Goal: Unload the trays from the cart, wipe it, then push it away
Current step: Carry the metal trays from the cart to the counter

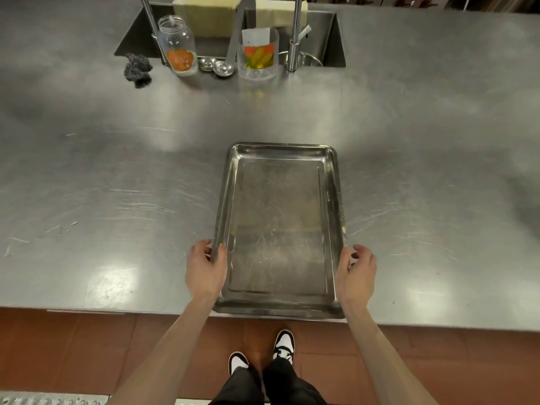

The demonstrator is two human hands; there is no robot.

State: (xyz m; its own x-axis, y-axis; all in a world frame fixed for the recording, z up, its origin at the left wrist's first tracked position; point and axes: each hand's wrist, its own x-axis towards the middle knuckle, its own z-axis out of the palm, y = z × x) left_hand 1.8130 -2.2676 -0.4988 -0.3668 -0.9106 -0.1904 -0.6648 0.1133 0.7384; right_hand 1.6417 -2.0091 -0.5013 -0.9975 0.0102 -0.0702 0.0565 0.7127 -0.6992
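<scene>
Overhead light falls evenly, moderately bright, on the steel counter (117, 171), which throws back soft white glare patches at 8 o'clock, 4 o'clock and just above centre. Fine scratches catch the light around the tray (280, 229), whose floor shows a dull hazy sheen. Dark smudged shadows sit at 9 o'clock and 3 o'clock. The wide-angle lens bows the counter's near edge and stretches the corners. Detail softens toward 12 o'clock, where the sink (336, 33) looks dim and slightly blurred.
</scene>
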